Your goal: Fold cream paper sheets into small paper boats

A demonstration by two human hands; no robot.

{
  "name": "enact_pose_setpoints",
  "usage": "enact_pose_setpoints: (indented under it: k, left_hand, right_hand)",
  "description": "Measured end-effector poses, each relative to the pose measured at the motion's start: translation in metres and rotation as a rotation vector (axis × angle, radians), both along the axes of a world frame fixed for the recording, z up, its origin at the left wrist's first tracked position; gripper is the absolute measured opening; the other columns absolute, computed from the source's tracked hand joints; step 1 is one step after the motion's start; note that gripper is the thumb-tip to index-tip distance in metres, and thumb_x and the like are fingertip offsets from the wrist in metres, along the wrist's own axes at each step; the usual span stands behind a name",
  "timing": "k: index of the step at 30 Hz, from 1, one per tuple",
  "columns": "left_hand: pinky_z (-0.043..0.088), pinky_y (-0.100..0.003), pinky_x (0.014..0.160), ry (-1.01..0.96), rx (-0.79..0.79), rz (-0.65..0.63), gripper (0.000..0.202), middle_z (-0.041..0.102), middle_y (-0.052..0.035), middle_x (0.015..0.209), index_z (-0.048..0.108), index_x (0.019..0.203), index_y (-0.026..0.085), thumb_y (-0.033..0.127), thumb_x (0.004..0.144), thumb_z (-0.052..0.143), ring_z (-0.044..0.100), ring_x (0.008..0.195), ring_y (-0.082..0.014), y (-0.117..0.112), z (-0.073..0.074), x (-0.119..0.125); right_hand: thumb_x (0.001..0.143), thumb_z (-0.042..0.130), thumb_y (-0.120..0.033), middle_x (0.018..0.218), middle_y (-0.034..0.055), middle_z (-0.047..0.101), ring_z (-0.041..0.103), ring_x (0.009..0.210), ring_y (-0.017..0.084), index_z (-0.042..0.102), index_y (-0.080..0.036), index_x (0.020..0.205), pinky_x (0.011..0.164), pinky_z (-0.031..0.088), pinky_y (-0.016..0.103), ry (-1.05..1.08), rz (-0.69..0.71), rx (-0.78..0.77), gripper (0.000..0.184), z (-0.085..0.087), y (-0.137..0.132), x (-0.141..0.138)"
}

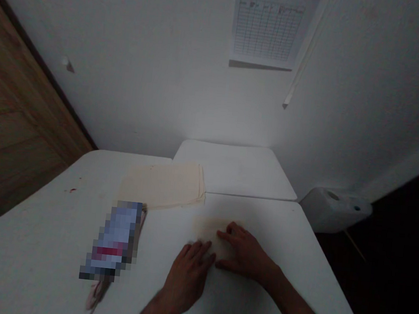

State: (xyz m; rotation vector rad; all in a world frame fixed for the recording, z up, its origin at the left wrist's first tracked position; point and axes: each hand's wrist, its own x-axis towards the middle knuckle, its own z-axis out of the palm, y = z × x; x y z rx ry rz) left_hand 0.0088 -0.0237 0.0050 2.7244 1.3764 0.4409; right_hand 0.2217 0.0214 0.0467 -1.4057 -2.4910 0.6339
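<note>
A small cream folded cloth or paper [209,229] lies on the white table [35,248] in front of me. My left hand [186,277] lies flat with fingers stretched out, its fingertips on the near edge of that piece. My right hand [245,253] rests palm down on the piece's right side, fingers spread toward the left. Neither hand grips anything.
A stack of cream sheets [163,184] lies farther back on the table. A blurred-out card with a pink strap [114,239] lies to the left. A second white tabletop [236,170] stands behind, a white box [335,207] at right, a chart [270,26] on the wall.
</note>
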Motion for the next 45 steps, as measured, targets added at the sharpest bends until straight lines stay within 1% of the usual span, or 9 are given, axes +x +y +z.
enact_pose_setpoints:
  k: [5, 9, 20, 26, 28, 33, 36, 40, 45]
  left_hand:
    - [0.039, -0.046, 0.094, 0.019, 0.026, 0.187, 0.046, 0.055, -0.0106, 0.124, 0.060, 0.122, 0.026, 0.011, 0.079, 0.054, 0.047, 0.113, -0.0296, 0.003, 0.010, -0.007]
    - [0.040, -0.043, 0.089, 0.065, 0.054, 0.275, 0.042, 0.055, -0.0105, 0.114, 0.060, 0.121, 0.025, 0.014, 0.081, 0.054, 0.048, 0.105, -0.0280, 0.012, 0.017, -0.015]
    - [0.040, -0.041, 0.081, 0.134, 0.132, 0.377, 0.036, 0.054, -0.0103, 0.103, 0.058, 0.119, 0.019, 0.018, 0.084, 0.049, 0.048, 0.095, -0.0279, 0.019, 0.022, -0.021]
    - [0.041, -0.043, 0.081, 0.111, 0.147, 0.453, 0.037, 0.053, -0.0110, 0.098, 0.056, 0.119, 0.014, 0.018, 0.083, 0.048, 0.048, 0.093, -0.0288, 0.019, 0.020, -0.022]
    - [0.042, -0.043, 0.082, 0.088, 0.144, 0.401, 0.041, 0.053, -0.0111, 0.099, 0.053, 0.124, 0.014, 0.015, 0.083, 0.047, 0.048, 0.093, -0.0284, 0.018, 0.017, -0.022]
    - [0.042, -0.043, 0.089, 0.036, 0.069, -0.015, 0.050, 0.052, -0.0107, 0.109, 0.051, 0.128, 0.023, 0.010, 0.080, 0.048, 0.048, 0.102, -0.0277, 0.009, 0.009, -0.014]
    - [0.041, -0.045, 0.093, 0.032, 0.030, -0.075, 0.054, 0.053, -0.0109, 0.113, 0.050, 0.129, 0.025, 0.012, 0.077, 0.052, 0.048, 0.105, -0.0287, 0.004, 0.006, -0.007]
    - [0.040, -0.048, 0.092, 0.047, 0.041, 0.092, 0.051, 0.054, -0.0119, 0.113, 0.052, 0.129, 0.023, 0.015, 0.078, 0.052, 0.048, 0.106, -0.0307, 0.007, 0.008, -0.009]
    - [0.040, -0.045, 0.088, 0.094, 0.088, 0.285, 0.046, 0.057, -0.0119, 0.105, 0.053, 0.127, 0.018, 0.016, 0.082, 0.048, 0.050, 0.101, -0.0291, 0.020, 0.014, -0.020]
  right_hand:
    - [0.065, 0.075, -0.056, 0.119, 0.0087, 0.050, 0.050, 0.107, 0.027, 0.050, -0.026, 0.134, 0.097, 0.039, 0.038, -0.007, 0.005, -0.015, 0.080, 0.000, 0.000, 0.001]
    - [0.063, 0.076, -0.056, 0.120, 0.0084, 0.049, 0.050, 0.107, 0.026, 0.050, -0.027, 0.134, 0.097, 0.039, 0.038, 0.001, 0.001, -0.013, 0.081, -0.002, 0.000, 0.002]
    - [0.064, 0.076, -0.056, 0.118, 0.0087, 0.051, 0.052, 0.105, 0.027, 0.050, -0.026, 0.134, 0.096, 0.041, 0.039, -0.016, 0.001, -0.022, 0.080, 0.004, 0.000, 0.001]
    - [0.064, 0.075, -0.057, 0.124, 0.0094, 0.048, 0.050, 0.109, 0.028, 0.049, -0.027, 0.135, 0.098, 0.039, 0.039, -0.020, -0.007, -0.035, 0.081, 0.000, 0.001, 0.001]
    - [0.064, 0.075, -0.057, 0.124, 0.0093, 0.048, 0.050, 0.110, 0.028, 0.049, -0.027, 0.135, 0.098, 0.038, 0.039, -0.019, -0.010, -0.032, 0.081, -0.001, 0.001, 0.001]
    - [0.064, 0.074, -0.057, 0.122, 0.0101, 0.049, 0.049, 0.109, 0.028, 0.050, -0.025, 0.134, 0.097, 0.038, 0.039, -0.012, 0.006, -0.019, 0.080, -0.002, 0.001, 0.000]
    - [0.065, 0.074, -0.056, 0.119, 0.0089, 0.050, 0.050, 0.107, 0.027, 0.051, -0.026, 0.133, 0.096, 0.040, 0.038, -0.006, -0.003, -0.010, 0.078, -0.002, 0.001, 0.000]
    - [0.062, 0.077, -0.056, 0.119, 0.0085, 0.050, 0.050, 0.107, 0.027, 0.051, -0.026, 0.134, 0.097, 0.039, 0.038, -0.007, -0.015, -0.021, 0.082, -0.002, 0.001, 0.000]
    - [0.062, 0.076, -0.057, 0.119, 0.0083, 0.050, 0.050, 0.107, 0.028, 0.051, -0.027, 0.134, 0.097, 0.040, 0.039, -0.013, -0.013, -0.034, 0.082, 0.000, 0.001, 0.001]
